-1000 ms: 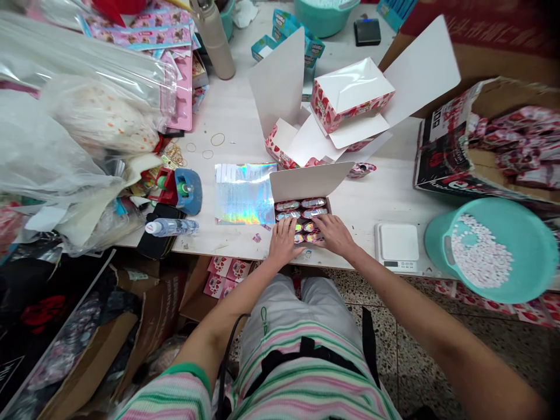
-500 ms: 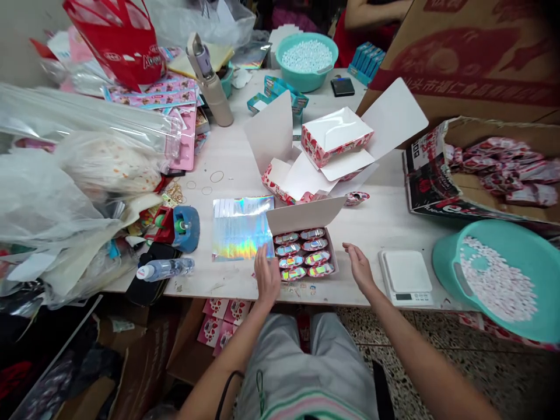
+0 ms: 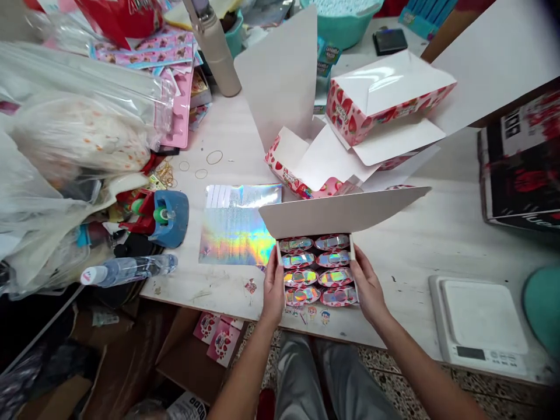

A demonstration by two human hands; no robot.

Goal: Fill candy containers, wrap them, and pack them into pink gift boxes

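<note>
Two hands clamp one open card box [image 3: 336,213] at the table's near edge: L hand [image 3: 273,289] on its left wall, R hand [image 3: 368,286] on its right wall, fingers [image 3: 270,265] flat up the sides. Grip narrow, box-width, holding the box only, not the contents; can't tell if it's off the white table [image 3: 437,245]. Box long axis runs fore-aft, away from the body, w/ lid up & tilted at far end, so box lies straight ahead btwn both hands; neither hand clearly nearer, L & R about level. Inside: 8 round foil-topped packs [image 3: 335,258], 2 cols x 4 rows, snug. Just left of box, holographic foil sheet [image 3: 238,224]; just past front edge, small stickers [image 3: 312,313]. Well right, digital kitchen scale [image 3: 479,324]. Far side, strawberry-print carton [image 3: 385,99], flaps open.
</note>
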